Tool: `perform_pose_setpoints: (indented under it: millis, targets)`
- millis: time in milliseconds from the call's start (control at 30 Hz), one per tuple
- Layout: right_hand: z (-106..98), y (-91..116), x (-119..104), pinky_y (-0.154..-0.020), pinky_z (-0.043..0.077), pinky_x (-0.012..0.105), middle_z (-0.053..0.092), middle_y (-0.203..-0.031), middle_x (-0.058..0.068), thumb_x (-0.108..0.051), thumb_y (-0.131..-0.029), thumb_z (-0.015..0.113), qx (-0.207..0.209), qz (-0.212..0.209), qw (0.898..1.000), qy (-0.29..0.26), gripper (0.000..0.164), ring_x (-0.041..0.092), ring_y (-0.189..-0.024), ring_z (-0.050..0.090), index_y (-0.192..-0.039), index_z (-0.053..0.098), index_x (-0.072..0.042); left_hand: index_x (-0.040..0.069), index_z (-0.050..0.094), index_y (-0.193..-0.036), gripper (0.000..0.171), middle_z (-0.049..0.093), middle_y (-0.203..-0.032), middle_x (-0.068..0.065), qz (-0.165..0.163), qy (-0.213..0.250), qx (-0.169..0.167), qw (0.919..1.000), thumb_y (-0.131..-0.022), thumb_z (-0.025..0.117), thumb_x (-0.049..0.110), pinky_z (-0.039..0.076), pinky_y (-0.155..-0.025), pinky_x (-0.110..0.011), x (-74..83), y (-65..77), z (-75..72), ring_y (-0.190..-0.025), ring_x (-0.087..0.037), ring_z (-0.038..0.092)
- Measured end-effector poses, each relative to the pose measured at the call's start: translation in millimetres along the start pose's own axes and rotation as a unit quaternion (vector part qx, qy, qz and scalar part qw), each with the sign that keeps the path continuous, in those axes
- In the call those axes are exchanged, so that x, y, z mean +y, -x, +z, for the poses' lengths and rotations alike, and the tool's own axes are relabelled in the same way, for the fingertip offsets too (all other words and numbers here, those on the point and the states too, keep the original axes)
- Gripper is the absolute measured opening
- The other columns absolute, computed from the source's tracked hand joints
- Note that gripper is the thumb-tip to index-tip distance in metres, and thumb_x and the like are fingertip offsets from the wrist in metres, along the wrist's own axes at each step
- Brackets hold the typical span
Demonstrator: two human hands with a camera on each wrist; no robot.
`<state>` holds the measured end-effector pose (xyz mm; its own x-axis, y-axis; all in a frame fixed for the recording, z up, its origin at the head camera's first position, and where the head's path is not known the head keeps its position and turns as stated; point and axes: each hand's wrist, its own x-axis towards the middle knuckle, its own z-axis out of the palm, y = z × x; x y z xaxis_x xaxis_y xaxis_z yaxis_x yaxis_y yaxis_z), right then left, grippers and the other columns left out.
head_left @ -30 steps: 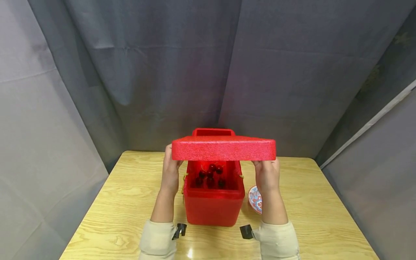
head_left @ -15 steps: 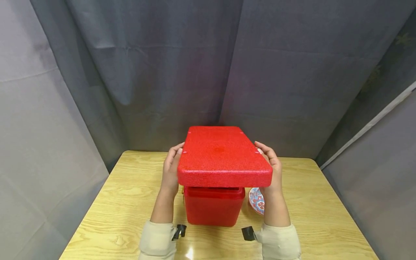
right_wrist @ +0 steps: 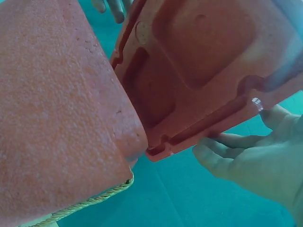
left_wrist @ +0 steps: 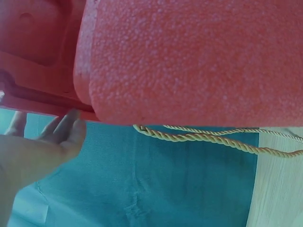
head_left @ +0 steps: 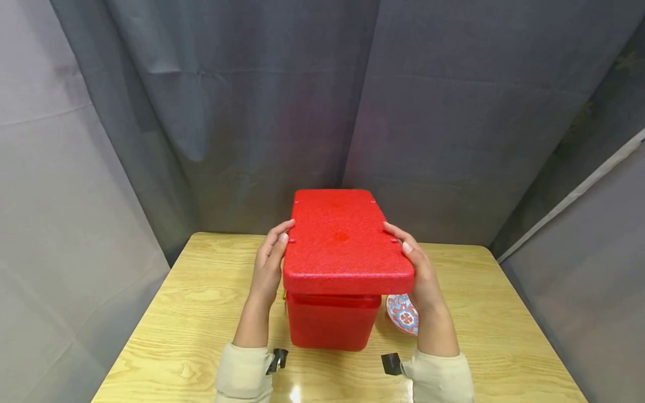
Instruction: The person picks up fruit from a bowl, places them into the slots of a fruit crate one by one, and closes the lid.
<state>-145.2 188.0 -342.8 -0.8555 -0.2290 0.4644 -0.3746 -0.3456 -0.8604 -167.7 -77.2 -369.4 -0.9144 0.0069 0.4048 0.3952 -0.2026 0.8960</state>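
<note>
A red foam lid [head_left: 342, 235] lies over the top of a deep red foam box [head_left: 332, 324], tilted with its near edge jutting past the rim. My left hand [head_left: 264, 271] grips the lid's left side, thumb at the edge. On the opposite side my right hand [head_left: 422, 274] holds the lid, its fingers along the edge in the right wrist view. The lid's recessed underside [right_wrist: 203, 42] shows there, close over the box wall [right_wrist: 61, 118]. A twisted gold cord [left_wrist: 203, 137] hangs along the box's side. The lid hides the inside of the box.
A small dish [head_left: 403, 313] with a blue and red pattern stands right of the box, partly behind my right forearm. The wooden table [head_left: 191, 324] ends at a grey curtain [head_left: 262, 112] at the back.
The lid has come down and tipped so its top faces up, covering the cherries seen in the box earlier. Both hands moved with it, and it has shifted slightly away from me.
</note>
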Motion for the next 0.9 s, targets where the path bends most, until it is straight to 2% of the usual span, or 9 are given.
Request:
perform_pose_setpoints:
  millis: [167,233,333,400,433,500,633,700,900]
  targets:
    - [1.3,-0.7,5.8,-0.080,0.048,0.025,0.039,-0.138,0.012,-0.006,-0.093,0.042,0.058,0.050,0.993,0.093,0.038,0.020,-0.120,0.043,-0.130,0.047,0.003,-0.001,0.054,-0.124,0.044,0.031,-0.143,-0.019,0.000,-0.043,-0.075,0.9963,-0.091,0.045,0.025,0.026,-0.101,-0.051,-2.6,1.5,-0.3,-0.131,-0.026,0.026]
    - [1.6,-0.4,9.3,-0.087,0.043,0.022,0.031,-0.144,0.010,-0.003,-0.091,0.045,0.072,0.061,0.988,0.126,0.038,0.021,-0.131,0.028,-0.129,0.047,0.004,-0.004,0.056,-0.121,0.041,0.025,-0.146,-0.020,0.006,-0.053,-0.078,0.9955,-0.090,0.047,0.022,0.021,-0.103,-0.053,-6.0,1.5,-0.1,-0.135,-0.027,0.019]
    - [-1.1,0.2,14.0,-0.090,0.041,0.021,0.026,-0.148,0.012,-0.001,-0.090,0.045,0.052,0.061,0.985,0.150,0.039,0.024,-0.135,0.020,-0.129,0.046,0.005,-0.006,0.056,-0.118,0.038,0.026,-0.145,-0.021,0.010,-0.046,-0.059,0.9971,-0.088,0.050,0.018,0.022,-0.104,-0.051,-8.5,0.6,0.3,-0.135,-0.027,0.020]
    - [-3.9,0.6,17.1,-0.089,0.042,0.022,0.020,-0.150,0.012,-0.001,-0.090,0.045,0.026,0.063,0.985,0.161,0.040,0.024,-0.134,0.021,-0.130,0.046,0.005,-0.008,0.056,-0.117,0.038,0.028,-0.144,-0.022,0.008,-0.037,-0.042,0.9984,-0.088,0.050,0.016,0.024,-0.103,-0.050,-9.6,-0.9,0.6,-0.134,-0.028,0.023]
    - [-5.1,0.8,18.3,-0.086,0.045,0.024,0.018,-0.151,0.011,-0.002,-0.090,0.046,0.016,0.069,0.984,0.163,0.040,0.024,-0.131,0.028,-0.130,0.046,0.004,-0.009,0.056,-0.116,0.038,0.031,-0.143,-0.023,0.010,-0.032,-0.032,0.9989,-0.088,0.050,0.015,0.025,-0.103,-0.048,-10.6,-2.2,0.9,-0.134,-0.029,0.024]
    - [-7.7,1.1,21.6,-0.079,0.049,0.026,0.012,-0.152,0.011,-0.002,-0.090,0.047,-0.001,0.081,0.983,0.166,0.042,0.023,-0.119,0.044,-0.131,0.045,0.003,-0.010,0.057,-0.114,0.036,0.040,-0.137,-0.023,0.015,-0.030,-0.007,0.9994,-0.088,0.050,0.014,0.029,-0.101,-0.046,-13.0,-4.5,2.0,-0.132,-0.029,0.029]
    - [-13.2,2.8,31.2,-0.068,0.052,0.027,0.011,-0.152,0.012,-0.003,-0.089,0.048,-0.002,0.103,0.980,0.172,0.044,0.019,-0.092,0.057,-0.132,0.044,0.002,-0.009,0.061,-0.110,0.030,0.054,-0.123,-0.023,0.020,-0.047,0.039,0.9979,-0.090,0.051,0.012,0.034,-0.098,-0.037,-23.5,-6.3,4.2,-0.127,-0.029,0.038]
    - [-16.6,3.8,37.6,-0.068,0.051,0.026,0.013,-0.151,0.011,-0.004,-0.089,0.047,0.006,0.112,0.979,0.173,0.044,0.018,-0.091,0.056,-0.133,0.044,0.000,-0.008,0.062,-0.110,0.029,0.055,-0.123,-0.021,0.011,-0.053,0.047,0.9974,-0.091,0.051,0.012,0.037,-0.095,-0.037,-29.6,-5.8,5.0,-0.127,-0.028,0.039]
    - [-24.6,3.1,60.9,-0.079,0.047,0.024,0.013,-0.152,0.006,-0.007,-0.091,0.047,0.020,0.138,0.979,0.148,0.045,0.018,-0.106,0.048,-0.136,0.043,-0.004,-0.006,0.061,-0.114,0.030,0.046,-0.135,-0.019,-0.025,-0.060,0.035,0.9973,-0.093,0.051,0.012,0.029,-0.102,-0.039,-45.4,-6.8,0.2,-0.130,-0.026,0.035]
